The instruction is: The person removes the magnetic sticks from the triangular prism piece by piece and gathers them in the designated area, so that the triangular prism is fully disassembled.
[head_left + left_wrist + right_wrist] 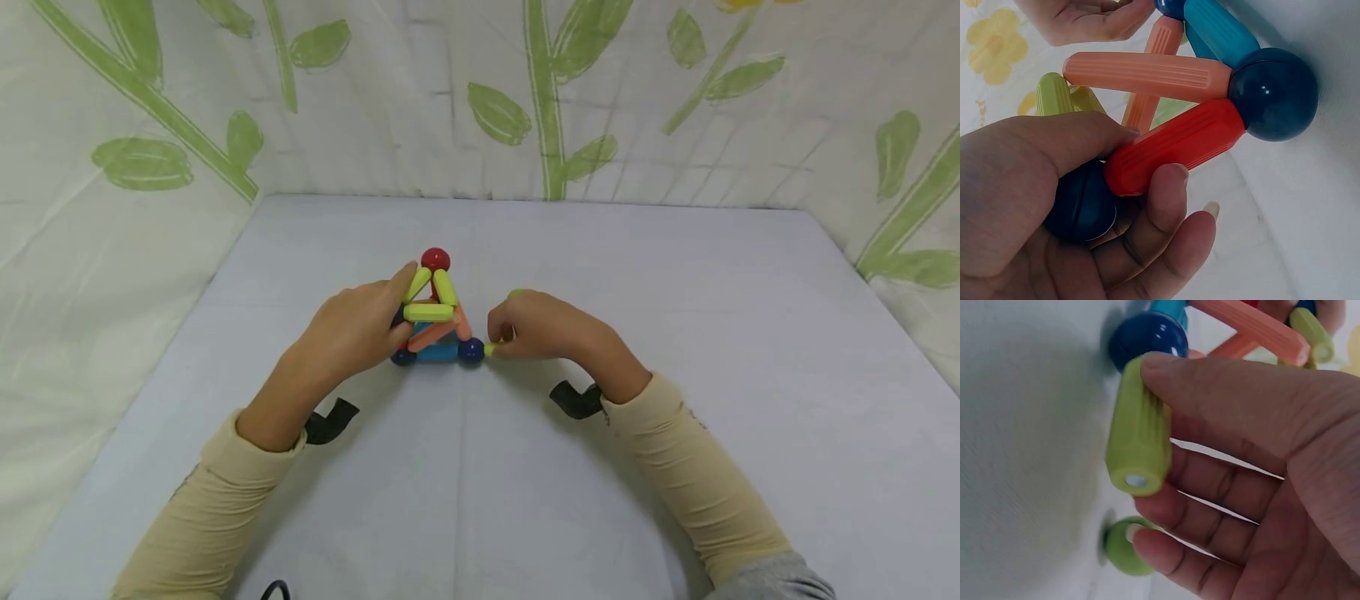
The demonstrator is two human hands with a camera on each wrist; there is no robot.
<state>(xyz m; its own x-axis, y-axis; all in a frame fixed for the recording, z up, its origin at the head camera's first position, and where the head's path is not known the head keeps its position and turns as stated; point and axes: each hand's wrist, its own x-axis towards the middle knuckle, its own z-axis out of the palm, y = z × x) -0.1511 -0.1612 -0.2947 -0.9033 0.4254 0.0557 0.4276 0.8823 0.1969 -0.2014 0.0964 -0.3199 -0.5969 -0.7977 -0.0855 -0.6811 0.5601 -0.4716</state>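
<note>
Magnetic sticks and balls form a small upright structure on the table, topped by a red ball (435, 260). With thumb and curled fingers, my left hand (345, 329) grips its red magnetic stick (1175, 147) and the dark blue ball (1079, 203) at that stick's end. My right hand (543, 325) pinches a yellow-green magnetic stick (1138, 434), whose far end meets a dark blue ball (471, 351) at the base. A green ball (1125, 547) lies by the right fingertips, mostly covered in the head view. Orange sticks (432, 335) and a blue stick (437, 352) join the lower part.
A pale cloth covers the table (720, 350). Behind it hangs a white curtain (375, 100) with green leaf prints. Black straps (330, 422) stick out at both wrists, and a dark cable loop (276, 588) shows at the front edge.
</note>
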